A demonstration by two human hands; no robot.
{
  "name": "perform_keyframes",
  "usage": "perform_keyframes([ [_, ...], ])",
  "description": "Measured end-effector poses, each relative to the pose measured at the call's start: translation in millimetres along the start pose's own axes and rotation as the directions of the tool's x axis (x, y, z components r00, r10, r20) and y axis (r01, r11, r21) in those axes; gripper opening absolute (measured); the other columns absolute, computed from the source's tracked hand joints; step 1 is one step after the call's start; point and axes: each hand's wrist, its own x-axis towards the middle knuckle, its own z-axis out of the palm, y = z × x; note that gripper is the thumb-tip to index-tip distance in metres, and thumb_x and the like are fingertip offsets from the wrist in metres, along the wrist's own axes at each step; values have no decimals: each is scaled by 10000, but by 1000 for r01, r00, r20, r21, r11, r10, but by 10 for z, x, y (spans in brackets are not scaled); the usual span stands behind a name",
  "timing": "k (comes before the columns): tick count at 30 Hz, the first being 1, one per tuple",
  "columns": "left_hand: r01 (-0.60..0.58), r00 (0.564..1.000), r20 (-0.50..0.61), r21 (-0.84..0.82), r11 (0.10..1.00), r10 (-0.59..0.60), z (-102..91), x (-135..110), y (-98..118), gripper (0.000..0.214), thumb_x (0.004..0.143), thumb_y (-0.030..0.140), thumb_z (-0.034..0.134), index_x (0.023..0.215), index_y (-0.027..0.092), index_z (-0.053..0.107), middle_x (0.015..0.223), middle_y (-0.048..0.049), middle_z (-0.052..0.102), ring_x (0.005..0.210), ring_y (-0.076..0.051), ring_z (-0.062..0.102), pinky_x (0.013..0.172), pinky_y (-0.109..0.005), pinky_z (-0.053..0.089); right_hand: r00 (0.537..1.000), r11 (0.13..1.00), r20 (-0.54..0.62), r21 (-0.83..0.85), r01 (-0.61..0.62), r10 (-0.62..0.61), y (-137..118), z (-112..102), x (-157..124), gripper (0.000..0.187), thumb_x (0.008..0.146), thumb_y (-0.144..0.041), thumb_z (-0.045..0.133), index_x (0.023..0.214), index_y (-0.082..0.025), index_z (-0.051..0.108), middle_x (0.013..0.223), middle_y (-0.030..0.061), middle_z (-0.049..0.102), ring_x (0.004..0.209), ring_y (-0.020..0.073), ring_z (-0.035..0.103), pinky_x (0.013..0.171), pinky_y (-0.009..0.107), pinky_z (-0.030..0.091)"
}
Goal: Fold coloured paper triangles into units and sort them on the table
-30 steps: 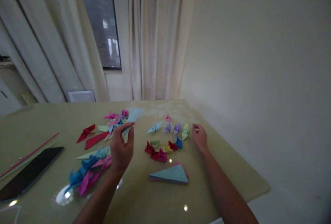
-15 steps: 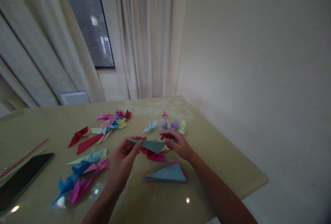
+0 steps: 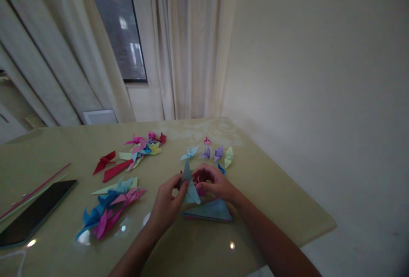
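A light-blue folded paper (image 3: pixel 191 192) stands upright on edge, its narrow tip pointing up, pinched between the thumb and fingers of my left hand (image 3: pixel 169 198). Just right of that paper is my right hand (image 3: pixel 215 183), its fingers curled with a gap between thumb and index finger. Whether its fingertips touch the paper is hard to tell. Below both hands a stack of folded blue and pink paper triangles (image 3: pixel 212 211) lies on the table. Behind the fingers, pink and red folded papers are mostly hidden.
Small paper cranes (image 3: pixel 189 153) in blue, purple and green stand beyond my hands. A colourful origami pile (image 3: pixel 143 149) lies at the back, with larger blue and pink pieces (image 3: pixel 108 213) at left. A phone (image 3: pixel 35 213) rests on the glossy table (image 3: pixel 271 200) near a wall.
The light-blue folded paper has turned from lying sideways to pointing up. My left hand has shifted right, and my right hand's fingers have curled. The view has moved slightly.
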Motion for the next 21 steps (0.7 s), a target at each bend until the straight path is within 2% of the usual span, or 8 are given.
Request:
perform_keyframes([
  [2, -43, 998, 42, 81, 996, 40, 10, -29, 43, 299, 964, 425, 608, 995, 174, 767, 794, -32, 728, 705, -167, 626, 633, -239, 481, 1000, 1000, 11, 1, 28, -28, -40, 9, -7, 459, 755, -464, 920, 1084, -196, 745, 892, 9, 703, 725, 133, 612, 677, 247, 487],
  [4, -63, 994, 100, 91, 994, 54, 23, -49, 70, 290, 959, 423, 625, 1016, 178, 769, 760, -18, 710, 675, -155, 605, 624, -233, 465, 999, 999, -5, 3, 51, -51, -60, 11, -13, 376, 769, -438, 915, 1016, -194, 770, 856, 8, 695, 731, 143, 625, 694, 260, 505],
  [7, -45, 985, 168, 27, 999, 40, 36, -51, 51, 282, 942, 435, 666, 1009, 179, 762, 799, -25, 721, 721, -162, 632, 674, -241, 481, 996, 995, -58, 69, 70, -66, -59, -23, -18, 290, 784, -420, 903, 897, -187, 773, 833, 16, 704, 744, 159, 652, 716, 281, 534],
  [10, 55, 977, 210, -120, 991, -29, 34, -27, -9, 323, 941, 490, 674, 955, 173, 737, 865, -46, 735, 792, -178, 668, 717, -252, 504, 991, 982, -128, 180, 50, -27, -53, -118, -17, 296, 758, -406, 918, 858, -191, 742, 732, -19, 675, 621, 122, 609, 605, 238, 500],
  [13, 162, 979, 169, -307, 938, -114, 37, -11, -30, 386, 920, 563, 691, 940, 178, 683, 836, -31, 712, 748, -159, 655, 665, -236, 494, 986, 974, -165, 224, 24, 13, -44, -241, -15, 324, 699, -396, 954, 801, -186, 729, 648, -45, 630, 533, 89, 543, 516, 199, 425],
  [16, 214, 975, 147, -457, 863, -164, 55, -23, 14, 408, 894, 585, 722, 958, 194, 629, 845, -20, 702, 747, -162, 671, 680, -255, 528, 989, 977, -140, 212, -12, 42, -18, -333, -16, 334, 669, -402, 967, 780, -177, 746, 651, -33, 640, 552, 97, 555, 530, 206, 424],
  [18, 227, 974, 135, -496, 838, -184, 67, -39, 45, 393, 877, 557, 756, 981, 201, 624, 885, -19, 707, 756, -166, 686, 706, -278, 557, 990, 981, -130, 195, -25, 51, 8, -364, -14, 325, 678, -404, 963, 789, -174, 762, 664, -26, 652, 570, 99, 559, 546, 208, 419],
  [21, 179, 984, 69, -483, 857, -166, 66, -50, 39, 352, 846, 480, 812, 988, 192, 669, 905, -23, 717, 788, -162, 686, 748, -276, 564, 992, 986, -116, 167, -22, 42, 37, -374, 1, 296, 688, -391, 962, 785, -180, 778, 713, -21, 665, 611, 97, 564, 576, 206, 413],
])
